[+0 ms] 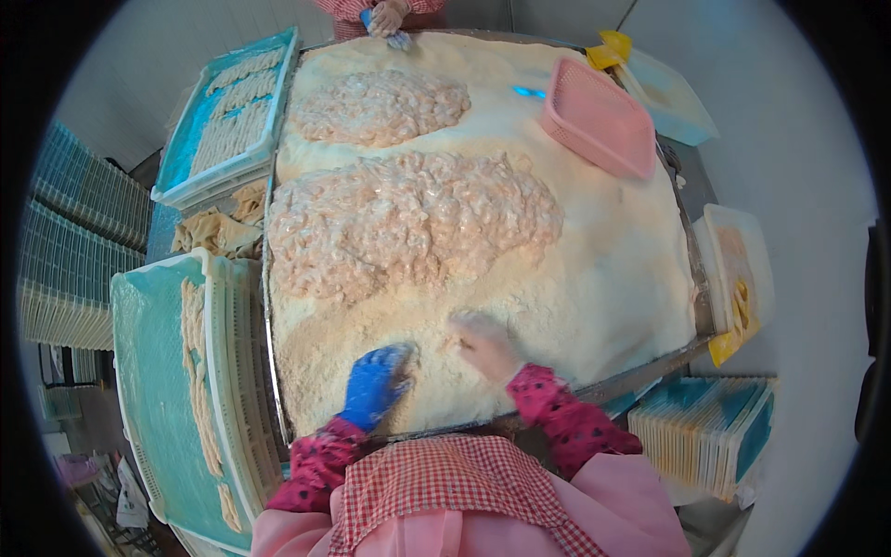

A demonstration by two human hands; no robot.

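My left hand (375,382), in a blue glove dusted with white powder, is low over the powder at the near side of the work table. Its fingers curl inward, and what they hold, if anything, is hidden. To its right my right hand (484,347), in a pale glove, reaches into the same powder, its fingers smeared by motion. Beyond both hands lies a broad heap of wet, pale pink raw meat pieces (408,223). White flour-like powder (613,269) spreads around it. A second, smaller meat heap (380,107) sits farther back.
At left are a stacked green-lined tray (153,371) with coated strips and a blue-lined tray (190,121) with rows of strips. A pink basket (603,121) rests at the far right. Clear tubs (756,251) flank the right edge. Across the table is another person's gloved hand (388,17).
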